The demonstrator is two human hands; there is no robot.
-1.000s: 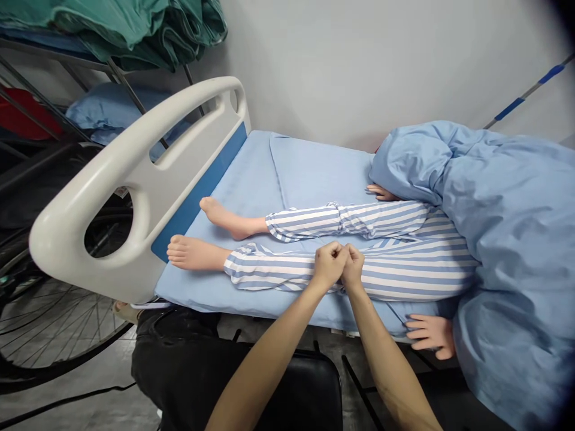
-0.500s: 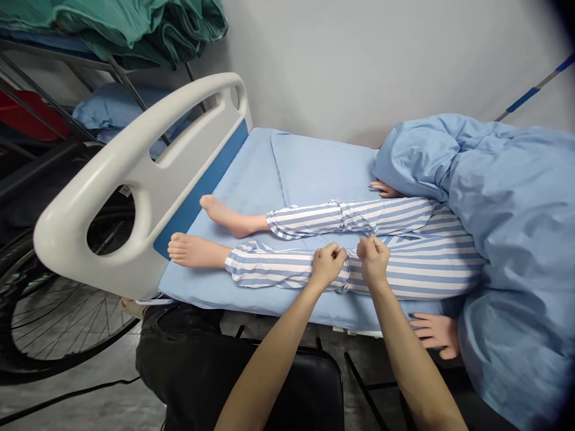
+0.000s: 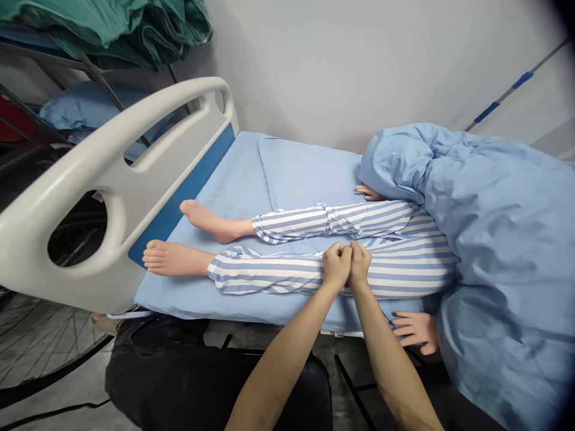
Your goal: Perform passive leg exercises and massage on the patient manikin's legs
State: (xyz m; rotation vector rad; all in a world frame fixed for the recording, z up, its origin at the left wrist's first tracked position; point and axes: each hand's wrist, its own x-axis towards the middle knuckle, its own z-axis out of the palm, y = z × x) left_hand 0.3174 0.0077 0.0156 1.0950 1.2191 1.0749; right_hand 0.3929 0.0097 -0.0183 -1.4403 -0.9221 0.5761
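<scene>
A manikin in blue-and-white striped trousers [image 3: 404,269] lies on the bed, its bare feet [image 3: 177,258] toward the footboard. Above the knee of its near leg are both my hands, curled into fists. My left hand [image 3: 336,263] presses knuckle to knuckle against my right hand [image 3: 359,262]. No object shows in either fist. Whether they touch the trouser cloth below is hard to tell. A light blue quilt [image 3: 498,233] covers the manikin's upper body, and its near hand [image 3: 417,331] sticks out at the bed edge.
The white footboard [image 3: 103,155] rises at the left, with a wheelchair wheel [image 3: 54,347] beneath it. Behind it, a metal rack carries green cloth [image 3: 121,30] and blue bedding. A black chair [image 3: 305,389] and a person's dark-trousered leg [image 3: 166,365] are below the bed.
My two fists have come together from a small gap until they touch. The view has turned slightly right, so the bed appears farther left.
</scene>
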